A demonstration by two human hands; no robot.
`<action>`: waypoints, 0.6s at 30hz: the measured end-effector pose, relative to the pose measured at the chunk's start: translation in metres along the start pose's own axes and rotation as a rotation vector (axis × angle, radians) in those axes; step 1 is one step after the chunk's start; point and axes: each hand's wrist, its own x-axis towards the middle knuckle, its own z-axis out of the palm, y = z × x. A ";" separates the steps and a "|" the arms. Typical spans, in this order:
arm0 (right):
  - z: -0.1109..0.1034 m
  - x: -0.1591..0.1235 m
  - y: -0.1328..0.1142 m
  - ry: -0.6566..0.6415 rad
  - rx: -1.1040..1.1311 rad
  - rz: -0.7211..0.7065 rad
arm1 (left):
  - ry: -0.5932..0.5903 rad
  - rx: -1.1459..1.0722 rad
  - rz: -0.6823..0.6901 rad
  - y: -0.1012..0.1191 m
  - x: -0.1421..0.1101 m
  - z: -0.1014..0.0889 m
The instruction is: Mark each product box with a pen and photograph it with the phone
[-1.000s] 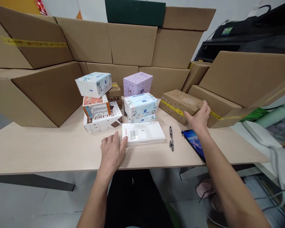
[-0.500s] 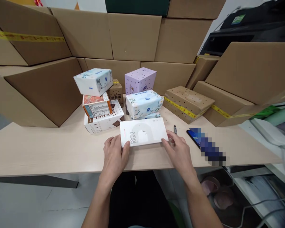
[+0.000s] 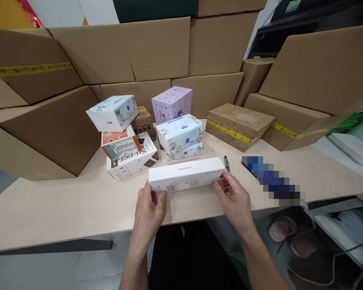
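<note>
A white power bank box [image 3: 186,176] is held just above the light wooden desk [image 3: 63,201], tipped so its long side faces up. My left hand [image 3: 149,211] grips its left end and my right hand [image 3: 236,199] grips its right end, fingers curled round the edges. Behind it lie two stacked tissue packs [image 3: 181,137]. A black pen [image 3: 226,164] rests on the desk close to my right hand.
A phone [image 3: 270,179] lies to the right of the pen. To the left is a stack of a white box [image 3: 133,159], an orange box [image 3: 121,143] and a tissue pack [image 3: 111,112]. A purple box [image 3: 172,104], a taped brown box [image 3: 238,125] and walls of cartons ring the desk.
My right hand left the brown box at the right and came to the power bank box. Both hands took hold of it, lifted it off the desk and tilted it on edge.
</note>
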 end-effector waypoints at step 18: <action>-0.008 -0.003 -0.005 -0.011 0.005 -0.076 | 0.134 -0.790 -0.096 -0.013 -0.001 -0.006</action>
